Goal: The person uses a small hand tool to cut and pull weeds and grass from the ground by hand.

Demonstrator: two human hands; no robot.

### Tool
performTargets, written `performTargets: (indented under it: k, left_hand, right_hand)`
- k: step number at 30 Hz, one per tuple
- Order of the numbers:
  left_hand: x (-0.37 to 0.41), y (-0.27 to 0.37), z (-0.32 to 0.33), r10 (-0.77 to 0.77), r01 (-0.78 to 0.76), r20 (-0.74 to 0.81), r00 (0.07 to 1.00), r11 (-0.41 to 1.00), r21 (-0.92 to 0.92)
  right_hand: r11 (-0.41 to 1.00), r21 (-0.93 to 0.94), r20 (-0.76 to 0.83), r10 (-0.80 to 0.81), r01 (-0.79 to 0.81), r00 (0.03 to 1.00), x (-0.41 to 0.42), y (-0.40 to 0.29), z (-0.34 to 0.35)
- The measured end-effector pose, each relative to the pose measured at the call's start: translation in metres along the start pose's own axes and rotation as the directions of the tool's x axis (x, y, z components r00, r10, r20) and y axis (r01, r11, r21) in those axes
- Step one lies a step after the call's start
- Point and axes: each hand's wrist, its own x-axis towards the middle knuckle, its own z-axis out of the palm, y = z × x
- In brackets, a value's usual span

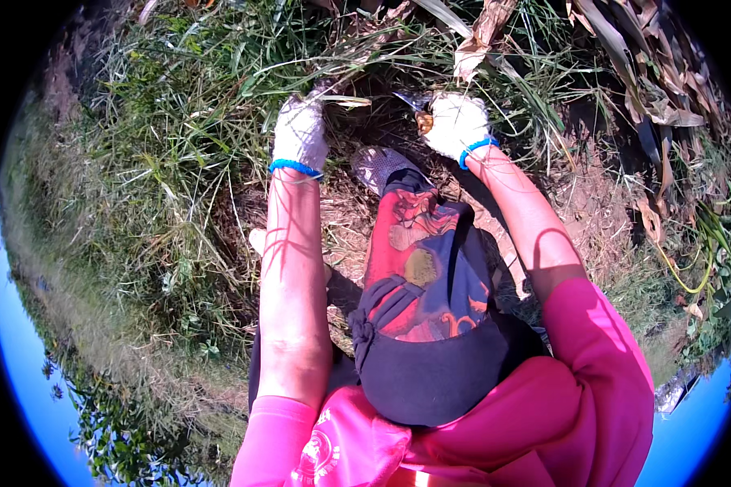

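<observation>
My left hand (301, 131), in a white knit glove with a blue cuff, closes around a clump of long green grass (268, 73); its fingertips are partly hidden among the stems. A dry leaf blade (345, 100) sticks out beside it. In my right hand (460, 122), gloved the same way, is a short wooden handle (425, 122). From that handle a metal blade (410, 100), apparently a sickle's, points left into shadow at the base of the grass. Part of the blade is hidden by grass and shade. The two hands are apart, with dark soil between them.
A patterned shoe (382, 169) and a trouser leg with a colourful print (429, 262) are below the hands. Dry corn stalks and leaves (658, 79) lean at the upper right. Dense grass (176, 152) covers the left. Straw-strewn soil (347, 225) surrounds the shoe.
</observation>
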Motion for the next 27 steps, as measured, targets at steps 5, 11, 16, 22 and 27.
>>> performTargets:
  k: [5,11,16,22,27]
  left_hand:
    - [0.003,-0.023,0.013,0.078,-0.056,0.003,0.997,0.687,0.724]
    - [0.058,-0.076,-0.003,0.128,-0.178,0.139,0.982,0.878,0.445]
    - [0.058,-0.054,0.02,-0.114,-0.25,0.37,0.922,0.556,0.792]
    - [0.023,-0.039,0.054,0.14,-0.276,0.279,0.95,-0.041,0.96]
    - [0.041,-0.06,0.048,0.08,-0.182,0.173,0.982,0.118,0.976]
  right_hand:
    - [0.984,-0.152,0.021,-0.093,0.095,0.995,0.026,-0.009,0.008]
    - [0.953,-0.063,0.018,-0.296,0.296,0.955,0.001,-0.025,-0.006]
    - [0.947,-0.135,-0.015,-0.296,0.291,0.955,-0.008,-0.032,0.004]
    - [0.94,-0.01,-0.071,-0.342,0.342,0.937,-0.033,-0.034,0.013]
    - [0.98,0.007,0.022,-0.199,0.199,0.98,-0.039,-0.036,-0.006]
